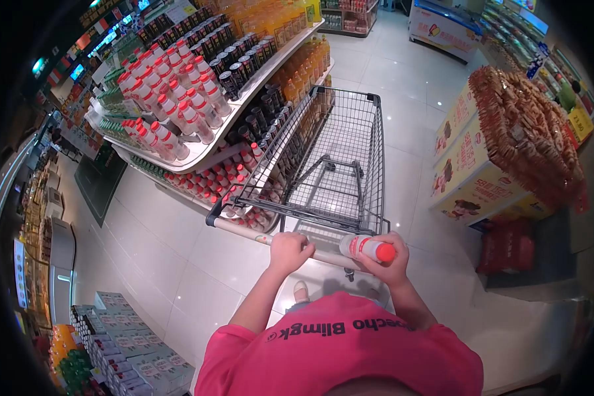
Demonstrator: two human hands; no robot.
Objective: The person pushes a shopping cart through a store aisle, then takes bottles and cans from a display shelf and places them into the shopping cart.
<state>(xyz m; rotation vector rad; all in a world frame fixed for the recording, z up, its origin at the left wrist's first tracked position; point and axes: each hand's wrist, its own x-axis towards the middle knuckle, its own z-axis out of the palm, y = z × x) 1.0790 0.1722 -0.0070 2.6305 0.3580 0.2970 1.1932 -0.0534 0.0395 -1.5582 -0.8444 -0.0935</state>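
My left hand (290, 252) is wrapped round the pale handle bar (244, 233) of a shopping cart (336, 152). In my right hand (391, 262) is a clear bottle (358, 247) with a red cap and a red-and-white label, held just over the right end of the bar. The bottle lies tilted, its cap turned toward me. Whether the right hand also touches the bar, I cannot tell. The cart's wire basket stretches ahead of me, with no goods visible in it.
At the left, a curved shelf (201, 158) carries red-capped bottles (178, 99), dark cans (234, 69) and orange drinks (310, 66), close beside the cart. A carton display (472, 155) topped with packaged snacks (528, 125) stands right. Ahead is a chest freezer (445, 30); stacked boxes (132, 343) are lower left.
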